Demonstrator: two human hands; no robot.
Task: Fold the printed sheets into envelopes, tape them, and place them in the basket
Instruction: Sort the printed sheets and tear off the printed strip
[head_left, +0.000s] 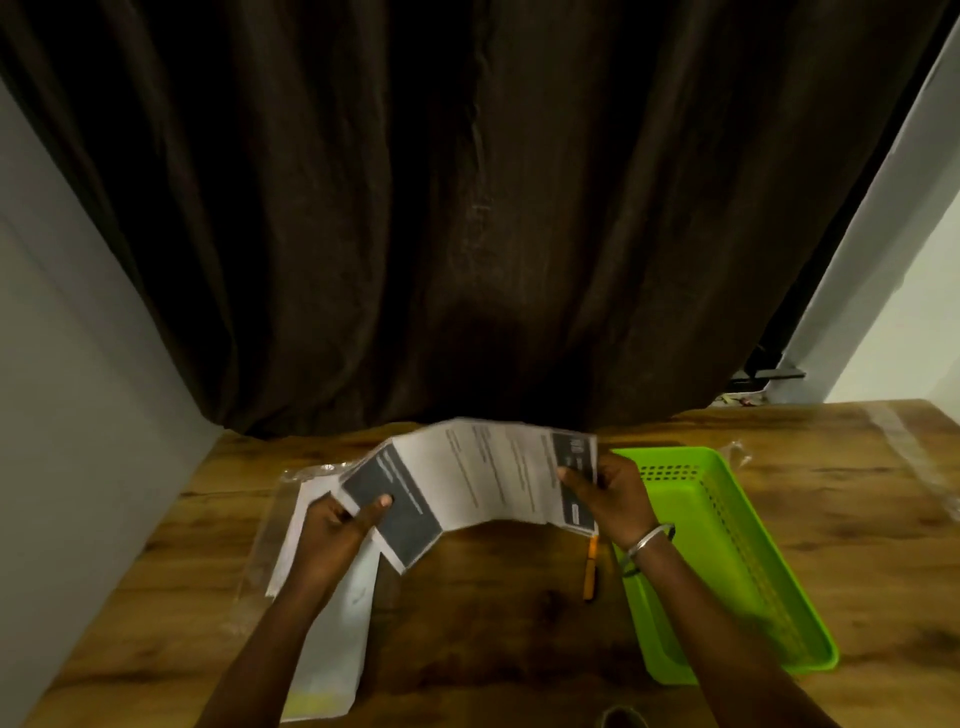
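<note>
- Item under work: a white printed paper sheet (483, 467) with dark grey end panels. It is held in the air above the brown wood-grain table (883, 545), arched upward in the middle and creased across in several places.
- Left hand (337, 525): pinches the left dark panel, thumb on top, fingers underneath.
- Right hand (615, 493): pinches the right dark panel, thumb on the front, fingers curled behind.
- Handling, as judged: the sheet is light, thin and limp. It bows between the two holds, should take a crease readily, and would wrinkle or tear under a rough pull. It is best held at its ends or along the existing creases, then pressed flat on the table for a sharp fold.
- Destination: a bright green perforated plastic basket (727, 571) stands just to the right of the right hand; nothing shows inside it.
- Supply: a stack of white sheets in a clear plastic sleeve (332, 623) lies under the left forearm.
- Obstruction: an orange pen (591, 566) lies just beside the basket's left wall, at the edge of the folding area.
- Room: bare wood lies directly beneath the sheet. A dark brown curtain (467, 234) hangs to the table's far edge, close behind the sheet.
- Tape: no roll can be identified.
</note>
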